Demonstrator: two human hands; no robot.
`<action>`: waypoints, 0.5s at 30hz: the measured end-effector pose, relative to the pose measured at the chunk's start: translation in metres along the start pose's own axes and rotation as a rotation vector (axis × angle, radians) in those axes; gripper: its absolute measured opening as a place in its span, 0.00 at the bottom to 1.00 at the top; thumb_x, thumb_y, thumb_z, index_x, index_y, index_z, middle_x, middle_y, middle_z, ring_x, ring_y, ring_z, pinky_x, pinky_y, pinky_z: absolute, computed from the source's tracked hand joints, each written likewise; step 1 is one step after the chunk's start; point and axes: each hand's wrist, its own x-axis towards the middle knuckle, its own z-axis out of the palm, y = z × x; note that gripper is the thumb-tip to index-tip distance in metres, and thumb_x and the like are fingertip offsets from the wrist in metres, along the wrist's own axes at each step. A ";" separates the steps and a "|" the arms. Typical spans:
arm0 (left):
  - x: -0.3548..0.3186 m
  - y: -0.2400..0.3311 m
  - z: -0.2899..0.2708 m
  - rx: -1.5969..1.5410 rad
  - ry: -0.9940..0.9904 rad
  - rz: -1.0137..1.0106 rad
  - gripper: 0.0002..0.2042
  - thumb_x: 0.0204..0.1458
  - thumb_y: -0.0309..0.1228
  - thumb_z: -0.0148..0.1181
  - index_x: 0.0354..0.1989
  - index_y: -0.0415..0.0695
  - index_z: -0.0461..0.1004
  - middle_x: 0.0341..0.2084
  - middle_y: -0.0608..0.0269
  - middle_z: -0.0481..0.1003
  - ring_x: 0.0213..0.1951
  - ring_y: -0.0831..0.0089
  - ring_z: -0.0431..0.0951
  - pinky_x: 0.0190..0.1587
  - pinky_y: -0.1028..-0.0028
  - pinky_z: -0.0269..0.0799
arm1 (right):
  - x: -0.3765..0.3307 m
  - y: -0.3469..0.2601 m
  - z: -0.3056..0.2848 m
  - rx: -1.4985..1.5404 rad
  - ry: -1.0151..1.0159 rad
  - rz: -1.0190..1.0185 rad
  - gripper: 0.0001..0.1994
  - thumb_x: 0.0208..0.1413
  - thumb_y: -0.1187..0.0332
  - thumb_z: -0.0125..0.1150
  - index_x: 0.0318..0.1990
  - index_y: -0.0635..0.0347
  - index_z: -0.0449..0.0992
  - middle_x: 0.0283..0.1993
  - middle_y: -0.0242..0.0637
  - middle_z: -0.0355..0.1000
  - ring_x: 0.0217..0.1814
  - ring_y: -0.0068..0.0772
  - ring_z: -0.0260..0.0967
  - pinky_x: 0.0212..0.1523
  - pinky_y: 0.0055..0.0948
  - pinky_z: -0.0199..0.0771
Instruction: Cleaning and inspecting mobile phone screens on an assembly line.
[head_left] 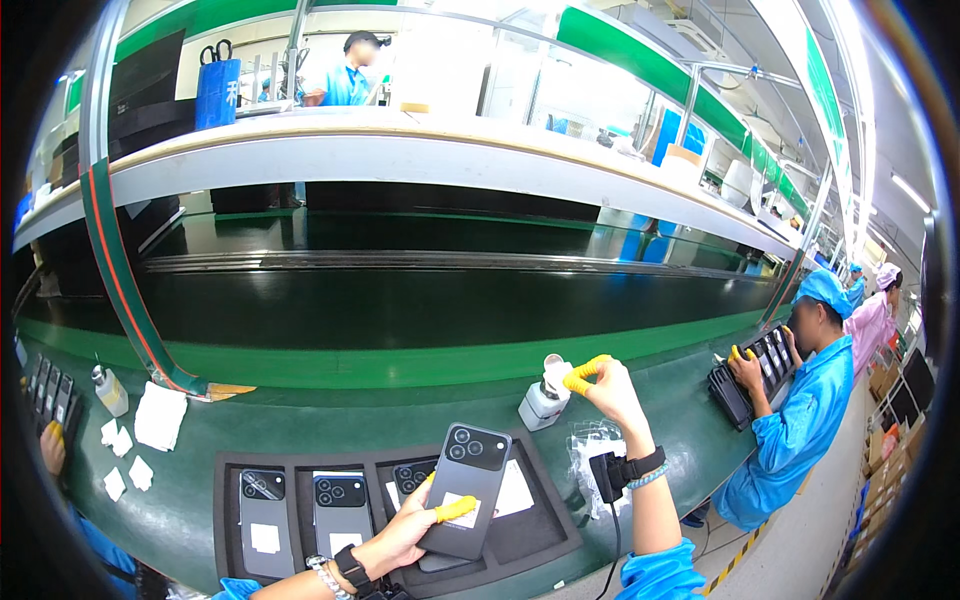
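My left hand [405,530], with yellow finger cots, is closed around a dark grey smartphone [474,470], its camera side up. A white patch lies on the phone's back by my thumb. Below it is a black foam tray [548,520] with a phone [263,490] and another phone [341,515] in its left compartments; a third phone [408,475] is partly hidden behind my left hand. My right hand [612,392] is raised with its cot-covered fingers pinched beside the top of a white dispenser bottle [543,407]. Whatever they may hold is too small to make out.
Clear plastic film [598,455] lies right of the tray. On the left are a white cloth [160,416], several small white wipes [122,442] and a second bottle [111,390]. A co-worker [800,400] at right holds a phone tray [765,370]. A dark conveyor [450,305] runs behind.
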 end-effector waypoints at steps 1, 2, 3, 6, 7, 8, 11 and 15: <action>0.000 -0.001 -0.001 -0.014 -0.003 -0.005 0.26 0.56 0.24 0.53 0.62 0.46 0.52 0.52 0.50 0.68 0.50 0.60 0.74 0.51 0.63 0.74 | 0.000 0.003 0.000 0.024 -0.026 0.014 0.12 0.40 0.63 0.71 0.29 0.62 0.81 0.31 0.43 0.72 0.34 0.39 0.71 0.36 0.34 0.69; 0.000 -0.001 -0.002 -0.015 -0.001 -0.004 0.26 0.56 0.24 0.53 0.62 0.46 0.52 0.52 0.50 0.68 0.50 0.60 0.74 0.51 0.63 0.74 | 0.001 0.001 0.001 0.025 -0.027 0.013 0.12 0.40 0.63 0.71 0.29 0.62 0.81 0.31 0.43 0.72 0.34 0.39 0.71 0.36 0.34 0.69; 0.000 -0.002 -0.003 -0.009 0.006 -0.003 0.26 0.55 0.24 0.54 0.62 0.46 0.52 0.52 0.50 0.68 0.50 0.61 0.74 0.50 0.64 0.74 | 0.002 -0.002 0.000 0.026 -0.007 0.034 0.12 0.41 0.63 0.70 0.30 0.63 0.80 0.31 0.43 0.73 0.33 0.37 0.70 0.35 0.33 0.69; -0.001 0.000 -0.001 0.000 -0.003 0.002 0.27 0.55 0.25 0.56 0.61 0.46 0.53 0.51 0.51 0.68 0.50 0.62 0.74 0.50 0.64 0.74 | 0.006 -0.005 -0.003 0.012 0.108 -0.001 0.12 0.43 0.65 0.69 0.32 0.63 0.79 0.31 0.41 0.73 0.29 0.34 0.68 0.32 0.30 0.67; -0.001 0.001 0.002 0.002 -0.016 0.006 0.27 0.54 0.25 0.57 0.61 0.46 0.53 0.51 0.51 0.68 0.50 0.63 0.74 0.50 0.64 0.75 | 0.007 -0.006 -0.006 -0.002 0.199 -0.057 0.11 0.45 0.66 0.68 0.33 0.64 0.78 0.31 0.41 0.73 0.27 0.32 0.67 0.30 0.28 0.66; -0.002 0.002 0.003 0.002 -0.015 0.007 0.27 0.54 0.25 0.57 0.61 0.46 0.53 0.51 0.51 0.68 0.50 0.63 0.74 0.50 0.64 0.75 | 0.008 -0.009 -0.008 -0.001 0.199 -0.058 0.11 0.45 0.66 0.68 0.33 0.64 0.78 0.31 0.41 0.73 0.27 0.32 0.67 0.30 0.28 0.66; -0.006 0.009 0.011 0.044 0.014 -0.001 0.27 0.55 0.25 0.54 0.62 0.46 0.52 0.51 0.49 0.68 0.51 0.60 0.74 0.50 0.64 0.75 | 0.008 -0.015 -0.022 0.045 0.128 -0.075 0.10 0.49 0.67 0.64 0.33 0.66 0.76 0.27 0.37 0.72 0.26 0.25 0.66 0.28 0.25 0.66; -0.006 0.018 0.006 -0.237 -0.126 -0.050 0.25 0.57 0.27 0.52 0.62 0.46 0.51 0.52 0.47 0.66 0.55 0.56 0.70 0.55 0.60 0.71 | -0.003 -0.043 -0.044 0.257 -0.113 -0.035 0.09 0.52 0.69 0.61 0.34 0.67 0.75 0.29 0.33 0.73 0.32 0.22 0.69 0.34 0.22 0.69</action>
